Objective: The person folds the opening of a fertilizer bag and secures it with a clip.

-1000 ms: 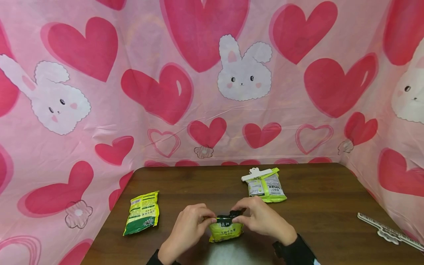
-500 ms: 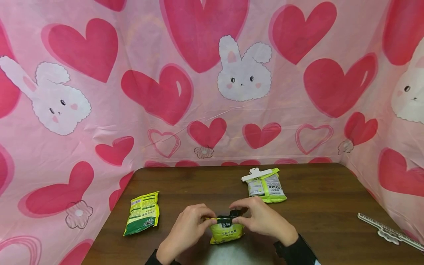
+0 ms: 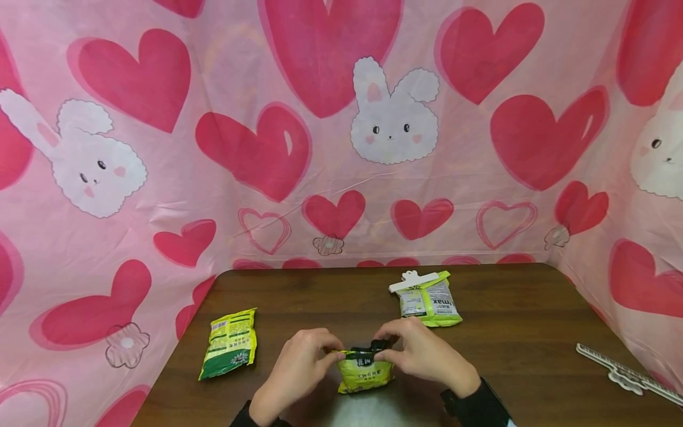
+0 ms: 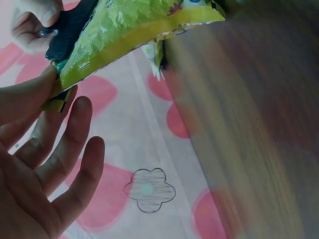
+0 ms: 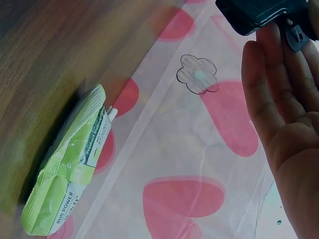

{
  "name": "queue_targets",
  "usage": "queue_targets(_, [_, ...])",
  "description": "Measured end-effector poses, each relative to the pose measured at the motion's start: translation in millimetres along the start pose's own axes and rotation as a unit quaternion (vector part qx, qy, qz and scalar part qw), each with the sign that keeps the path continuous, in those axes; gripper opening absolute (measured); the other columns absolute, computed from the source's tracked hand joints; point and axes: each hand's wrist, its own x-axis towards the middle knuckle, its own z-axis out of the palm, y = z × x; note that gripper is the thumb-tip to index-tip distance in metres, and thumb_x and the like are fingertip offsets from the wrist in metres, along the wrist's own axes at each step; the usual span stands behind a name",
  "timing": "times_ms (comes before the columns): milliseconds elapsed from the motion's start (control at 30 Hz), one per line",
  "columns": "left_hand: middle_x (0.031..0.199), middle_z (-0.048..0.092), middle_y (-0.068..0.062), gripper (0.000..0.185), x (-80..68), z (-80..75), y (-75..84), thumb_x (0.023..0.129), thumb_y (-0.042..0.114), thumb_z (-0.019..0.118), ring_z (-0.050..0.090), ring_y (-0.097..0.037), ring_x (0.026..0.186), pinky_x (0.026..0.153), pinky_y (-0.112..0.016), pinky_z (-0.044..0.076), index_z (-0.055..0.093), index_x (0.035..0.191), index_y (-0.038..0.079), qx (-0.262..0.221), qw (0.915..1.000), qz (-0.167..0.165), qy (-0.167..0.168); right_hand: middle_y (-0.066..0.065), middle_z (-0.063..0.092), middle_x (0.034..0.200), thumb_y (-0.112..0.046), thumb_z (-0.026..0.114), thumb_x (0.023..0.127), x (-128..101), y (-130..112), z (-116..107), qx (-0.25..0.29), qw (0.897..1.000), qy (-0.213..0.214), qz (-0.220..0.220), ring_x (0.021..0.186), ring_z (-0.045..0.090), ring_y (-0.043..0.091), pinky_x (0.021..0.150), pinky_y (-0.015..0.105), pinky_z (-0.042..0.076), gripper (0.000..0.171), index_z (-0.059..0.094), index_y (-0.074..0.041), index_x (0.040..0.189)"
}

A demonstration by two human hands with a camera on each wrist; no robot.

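Observation:
A small yellow-green bag with a black top band stands upright at the near middle of the table. At its top left corner my left hand pinches the edge between thumb and index finger; the other fingers are spread in the left wrist view. My right hand grips a black clip at the right part of the bag's top edge. In the right wrist view the clip's metal lever shows above my fingers. My hands hide part of the clip and the bag's top.
Left on the wooden table lies a yellow and green bag. Farther back, a grey and lime bag has a white clip across its top. A long whitish clip lies at the right. Pink heart-patterned cloth surrounds the table.
My left fingertips have moved slightly left along the bag's top edge. The bag's lower part has shifted a little toward me. My right hand stays on the black clip.

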Motion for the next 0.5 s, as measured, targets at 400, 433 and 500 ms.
queue_targets(400, [0.081, 0.064, 0.020, 0.011, -1.6, 4.1, 0.4, 0.091, 0.013, 0.084, 0.059, 0.002, 0.072, 0.064, -0.025, 0.050, 0.080, 0.088, 0.022, 0.004, 0.9997, 0.015, 0.021, -0.006, 0.075, 0.100, -0.023, 0.080, 0.097, -0.3, 1.3, 2.4, -0.011, 1.000, 0.013, -0.016, 0.086, 0.067, 0.003, 0.072, 0.028, 0.056, 0.012, 0.078, -0.016, 0.106])
queue_targets(433, [0.081, 0.064, 0.020, 0.011, -1.7, 4.4, 0.2, 0.091, 0.013, 0.084, 0.058, 0.002, 0.072, 0.064, -0.025, 0.050, 0.080, 0.088, 0.022, 0.005, 0.9996, 0.015, 0.022, -0.007, 0.075, 0.100, -0.023, 0.080, 0.097, -0.4, 1.5, 2.9, -0.013, 1.000, 0.015, -0.017, 0.086, 0.067, 0.003, 0.072, 0.027, 0.056, 0.012, 0.078, -0.016, 0.106])
queue_targets(500, [0.081, 0.064, 0.019, 0.011, -1.9, 4.7, -0.1, 0.091, 0.013, 0.084, 0.058, 0.002, 0.071, 0.063, -0.025, 0.050, 0.080, 0.088, 0.022, 0.006, 0.9995, 0.018, 0.026, -0.008, 0.075, 0.101, -0.023, 0.081, 0.097, -0.5, 1.7, 3.6, -0.016, 0.999, 0.019, -0.019, 0.085, 0.067, 0.003, 0.072, 0.027, 0.056, 0.012, 0.078, -0.016, 0.106])
